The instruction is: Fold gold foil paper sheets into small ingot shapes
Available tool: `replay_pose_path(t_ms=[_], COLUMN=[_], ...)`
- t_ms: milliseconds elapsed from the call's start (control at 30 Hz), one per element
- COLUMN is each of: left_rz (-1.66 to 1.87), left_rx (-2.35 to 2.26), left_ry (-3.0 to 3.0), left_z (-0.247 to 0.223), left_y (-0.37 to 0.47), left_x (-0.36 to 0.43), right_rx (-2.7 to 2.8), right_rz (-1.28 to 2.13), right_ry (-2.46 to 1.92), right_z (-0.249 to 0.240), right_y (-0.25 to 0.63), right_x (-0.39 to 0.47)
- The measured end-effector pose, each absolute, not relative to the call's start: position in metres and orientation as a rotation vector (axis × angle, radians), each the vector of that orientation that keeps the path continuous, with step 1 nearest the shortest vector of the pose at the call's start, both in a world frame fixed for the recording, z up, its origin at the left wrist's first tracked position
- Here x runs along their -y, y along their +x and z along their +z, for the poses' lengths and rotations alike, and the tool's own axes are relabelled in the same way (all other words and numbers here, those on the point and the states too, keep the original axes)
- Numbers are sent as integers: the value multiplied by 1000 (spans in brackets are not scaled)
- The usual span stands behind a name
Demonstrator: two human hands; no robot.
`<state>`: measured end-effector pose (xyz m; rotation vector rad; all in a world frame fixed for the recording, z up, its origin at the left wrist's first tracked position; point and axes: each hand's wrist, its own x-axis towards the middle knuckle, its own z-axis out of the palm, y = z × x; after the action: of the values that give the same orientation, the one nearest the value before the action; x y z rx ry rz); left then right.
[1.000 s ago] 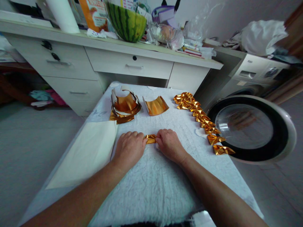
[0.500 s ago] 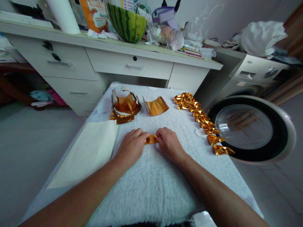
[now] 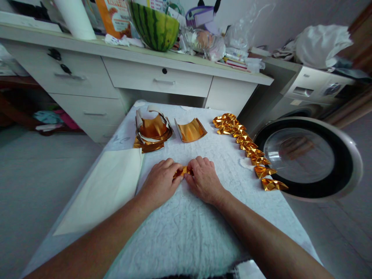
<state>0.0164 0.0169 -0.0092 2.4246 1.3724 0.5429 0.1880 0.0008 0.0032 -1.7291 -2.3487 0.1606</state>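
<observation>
- A white desk [image 3: 186,64] with drawers stands beyond the far end of a table [image 3: 203,221] covered in pale, textured cloth.
- On the desk sit a cut watermelon [image 3: 154,29], a white roll [image 3: 75,19], an orange packet [image 3: 116,19] and plastic bags.
- To the right is a washer [image 3: 309,87], its round door [image 3: 338,155] open beside the table.
- In the middle of the table, my hands nearly meet over a small piece of gold foil [image 3: 184,170].
- My left hand [image 3: 162,180] is closed, thumb and fingers pinching the foil's left end.
- My right hand [image 3: 203,179] is closed on its right end, fingers curled; they hide part of its shape.
- Beyond my hands lie a curled bundle [image 3: 154,127] of gold sheets and, just right of it, a smaller curved stack [image 3: 192,131].
- Folded gold pieces [image 3: 247,144] run along the table's right side.
- White paper [image 3: 101,190] lies flat at left, near my left forearm.
</observation>
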Motion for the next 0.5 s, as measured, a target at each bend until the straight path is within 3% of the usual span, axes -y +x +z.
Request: replay_pose_path(t_ms=[500], left_rz=[568], left_rx=[-1327], left_ry=[2334], left_z=[-11], left_y=[15], left_x=[-21], right_rx=[2359], right_rz=[53], right_ry=[-1832], right_z=[0], right_y=[181], right_x=[-4])
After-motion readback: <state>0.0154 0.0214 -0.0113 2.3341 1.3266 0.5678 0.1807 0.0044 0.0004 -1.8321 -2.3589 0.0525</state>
